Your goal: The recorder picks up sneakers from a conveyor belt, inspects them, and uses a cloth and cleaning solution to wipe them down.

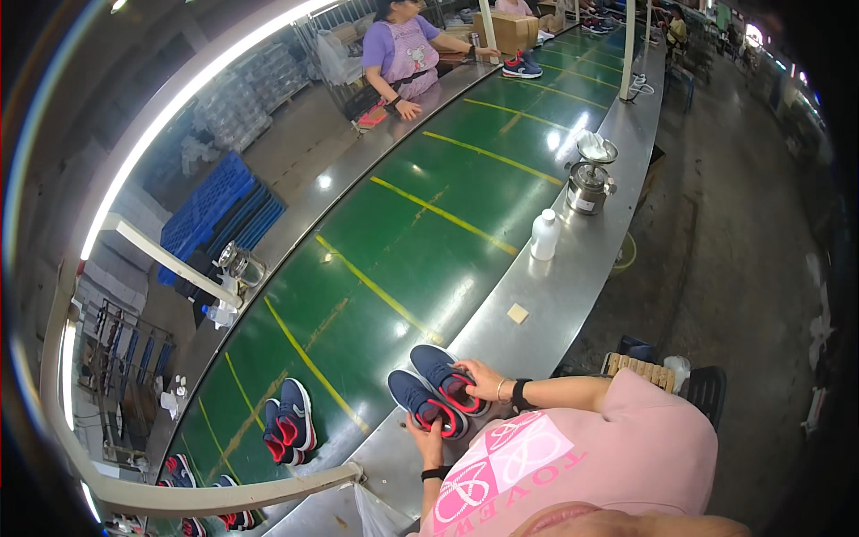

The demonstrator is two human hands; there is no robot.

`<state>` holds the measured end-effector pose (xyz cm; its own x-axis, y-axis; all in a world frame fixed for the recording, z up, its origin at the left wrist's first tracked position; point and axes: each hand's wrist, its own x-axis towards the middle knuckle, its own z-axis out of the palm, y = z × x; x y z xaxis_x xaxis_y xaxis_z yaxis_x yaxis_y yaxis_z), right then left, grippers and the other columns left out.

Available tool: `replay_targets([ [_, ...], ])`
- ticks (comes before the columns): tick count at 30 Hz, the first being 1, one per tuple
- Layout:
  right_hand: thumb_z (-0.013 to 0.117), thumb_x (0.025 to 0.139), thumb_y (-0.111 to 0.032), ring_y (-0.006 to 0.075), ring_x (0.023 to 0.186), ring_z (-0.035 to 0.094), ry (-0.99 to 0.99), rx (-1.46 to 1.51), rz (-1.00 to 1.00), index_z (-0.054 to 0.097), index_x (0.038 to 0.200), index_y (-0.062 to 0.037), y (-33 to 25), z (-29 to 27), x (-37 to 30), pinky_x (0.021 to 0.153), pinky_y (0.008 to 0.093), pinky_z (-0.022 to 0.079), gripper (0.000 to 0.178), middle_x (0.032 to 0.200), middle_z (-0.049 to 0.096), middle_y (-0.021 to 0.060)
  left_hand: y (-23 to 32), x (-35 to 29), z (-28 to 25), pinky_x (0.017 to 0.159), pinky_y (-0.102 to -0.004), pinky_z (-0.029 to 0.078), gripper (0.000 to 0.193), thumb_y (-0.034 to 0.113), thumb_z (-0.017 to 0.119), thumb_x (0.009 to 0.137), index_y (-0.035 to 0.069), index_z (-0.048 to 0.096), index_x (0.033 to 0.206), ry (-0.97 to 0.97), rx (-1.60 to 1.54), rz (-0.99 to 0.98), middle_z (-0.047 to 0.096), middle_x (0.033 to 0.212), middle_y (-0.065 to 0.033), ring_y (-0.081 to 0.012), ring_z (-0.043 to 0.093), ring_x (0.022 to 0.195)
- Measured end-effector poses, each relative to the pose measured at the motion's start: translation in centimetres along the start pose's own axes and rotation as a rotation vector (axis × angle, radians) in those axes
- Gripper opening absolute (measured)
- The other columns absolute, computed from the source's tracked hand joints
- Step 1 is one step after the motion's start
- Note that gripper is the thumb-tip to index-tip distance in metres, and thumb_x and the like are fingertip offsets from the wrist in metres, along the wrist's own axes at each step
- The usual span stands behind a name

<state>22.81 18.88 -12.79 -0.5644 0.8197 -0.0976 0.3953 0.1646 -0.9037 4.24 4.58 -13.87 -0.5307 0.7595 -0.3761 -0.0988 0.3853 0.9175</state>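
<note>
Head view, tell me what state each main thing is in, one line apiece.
Held navy shoes: side by side, openings toward the person
Left hand: gripping the left shoe
Right hand: gripping the right shoe
Shoe pair on belt: close together, unheld
White bottle: upright, capped
Pale square block: lying flat
Light tube: lit

Passage is available over the belt (376, 259) beyond the held shoes (443, 380), with a shoe pair (289, 425) and bar (224, 492) obstructing the left, and the block (518, 312), bottle (544, 237) and pot (587, 188) obstructing the ledge (501, 349) at far right.
</note>
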Motion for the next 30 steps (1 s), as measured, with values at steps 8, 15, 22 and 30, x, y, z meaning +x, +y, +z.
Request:
replay_targets([
  [8, 0.062, 0.075, -0.005, 0.0348, 0.117, 0.049, 0.0, -0.016, 0.189, 0.04, 0.135, -0.0097, 1.4, 1.5, 0.7, 0.102, 0.039, 0.041, 0.064, 0.125, 0.046, 0.0211, -2.5, 1.7, 0.0, 0.102, -0.0351, 0.039, 0.09, 0.002, 0.067, 0.066, 0.001, 0.023, 0.145, 0.054, -0.073, 0.072, 0.042, 0.133, -0.0214, -0.0295, 0.051, 0.117],
  [15, 0.058, 0.075, -0.009, 0.0421, 0.114, 0.051, 0.034, -0.101, 0.159, 0.039, 0.134, -0.0114, 1.2, 1.6, 0.8, 0.1, 0.0441, 0.042, 0.062, 0.122, 0.049, 0.0259, -2.2, 1.8, 0.2, 0.103, -0.0352, 0.038, 0.089, 0.0, 0.064, 0.065, 0.001, 0.023, 0.144, 0.048, -0.093, 0.06, 0.041, 0.132, -0.0219, -0.0302, 0.05, 0.117],
  [22, 0.06, 0.074, -0.003, 0.0378, 0.111, 0.051, 0.058, -0.126, 0.155, 0.043, 0.129, -0.0078, 1.3, 2.1, 1.2, 0.099, 0.0422, 0.042, 0.058, 0.12, 0.049, 0.0226, -1.5, 1.9, 0.3, 0.103, -0.0354, 0.038, 0.09, 0.0, 0.063, 0.065, -0.001, 0.021, 0.144, 0.048, 0.01, 0.121, 0.042, 0.129, -0.0232, -0.031, 0.05, 0.115],
  [30, 0.056, 0.075, -0.008, 0.0415, 0.113, 0.051, 0.118, -0.178, 0.059, 0.043, 0.129, -0.0058, 2.1, 2.5, 1.1, 0.1, 0.0452, 0.041, 0.055, 0.12, 0.052, 0.0262, -4.7, 4.0, -0.6, 0.109, -0.0373, 0.03, 0.095, 0.004, 0.064, 0.066, -0.004, 0.013, 0.145, 0.01, 0.148, 0.141, 0.033, 0.136, -0.0284, -0.0357, 0.042, 0.124],
])
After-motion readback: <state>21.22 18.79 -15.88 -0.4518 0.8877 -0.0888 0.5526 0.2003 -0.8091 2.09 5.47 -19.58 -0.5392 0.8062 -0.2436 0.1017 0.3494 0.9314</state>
